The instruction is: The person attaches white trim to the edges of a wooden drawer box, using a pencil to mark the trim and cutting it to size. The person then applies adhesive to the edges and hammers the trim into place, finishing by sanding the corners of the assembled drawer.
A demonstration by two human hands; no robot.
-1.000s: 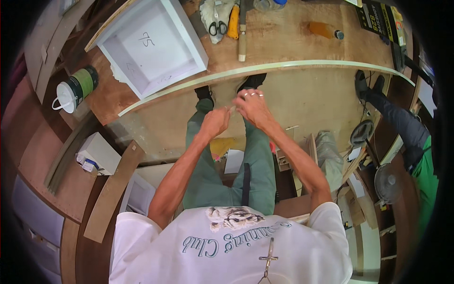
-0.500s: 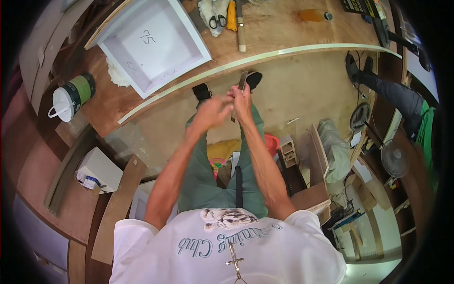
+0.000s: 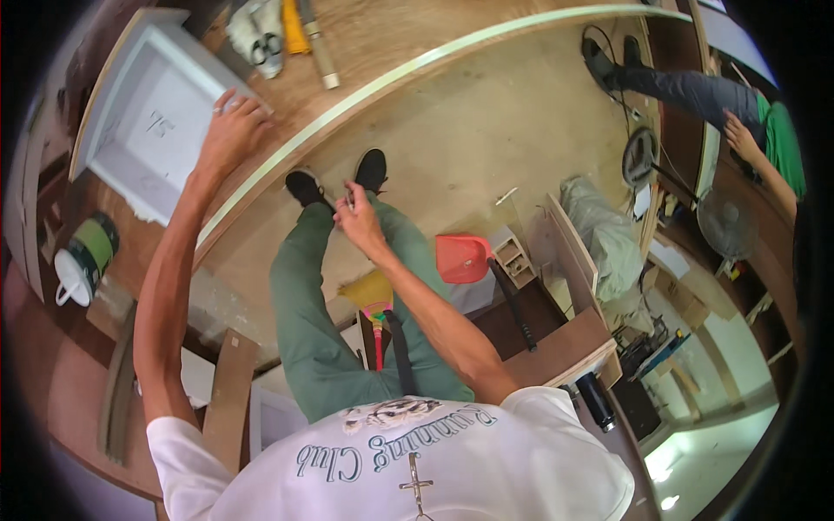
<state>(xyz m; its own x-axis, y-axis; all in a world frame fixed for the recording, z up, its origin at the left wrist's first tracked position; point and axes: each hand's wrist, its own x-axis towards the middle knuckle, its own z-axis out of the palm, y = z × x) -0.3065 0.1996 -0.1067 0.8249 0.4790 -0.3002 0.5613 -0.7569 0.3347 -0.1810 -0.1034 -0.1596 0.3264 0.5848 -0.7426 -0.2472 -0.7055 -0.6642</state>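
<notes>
My left hand (image 3: 233, 135) reaches out to the white drawer-like box (image 3: 139, 122) on the workbench. Its fingers bend over the box's near right wall, around the corner. The box lies with its open side up and bears handwritten marks inside. Lower down, in front of my thighs, my right hand (image 3: 358, 221) is closed around a slim dark tool (image 3: 349, 194). Only a short end of that tool shows above the fingers; the rest is hidden by the hand, so its kind is unclear.
On the bench (image 3: 382, 26) lie a whitish cloth (image 3: 256, 39), a yellow tool (image 3: 294, 26) and a wooden-handled tool (image 3: 317, 43). A paint bucket (image 3: 87, 256) stands left. Right are a red dustpan (image 3: 462, 259), a fan (image 3: 728, 224) and another person's legs (image 3: 686, 91).
My left hand has left my right hand and moved to the box. The tool in my right hand shows less than before. The whole view has turned, shifting the bench leftward and up.
</notes>
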